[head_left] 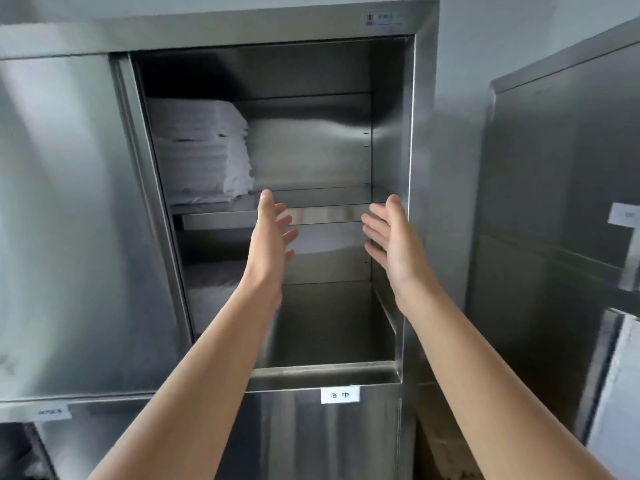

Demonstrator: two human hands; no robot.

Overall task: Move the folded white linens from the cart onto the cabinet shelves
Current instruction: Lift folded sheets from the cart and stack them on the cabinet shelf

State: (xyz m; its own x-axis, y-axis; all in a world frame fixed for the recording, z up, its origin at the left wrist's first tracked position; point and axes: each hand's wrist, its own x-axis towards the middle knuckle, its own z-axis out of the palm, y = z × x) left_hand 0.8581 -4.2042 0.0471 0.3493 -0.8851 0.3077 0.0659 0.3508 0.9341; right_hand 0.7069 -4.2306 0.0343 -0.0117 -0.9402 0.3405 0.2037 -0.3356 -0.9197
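Observation:
A steel cabinet [420, 168] stands open in front of me. A stack of folded white linens [204, 150] fills the left half of its upper shelf [325, 213]. More white linen [211, 292] lies on the left of the lower shelf, partly behind my left arm. My left hand [272, 237] and my right hand [391, 237] are both raised before the shelf's front edge, palms facing each other, fingers straight, holding nothing. The cart is out of view.
The sliding door [76, 216] covers the cabinet's left side. A white label [340, 394] sits on the panel below the opening. A second steel cabinet [561, 202] stands at the right, with white fabric [620, 393] at its lower edge.

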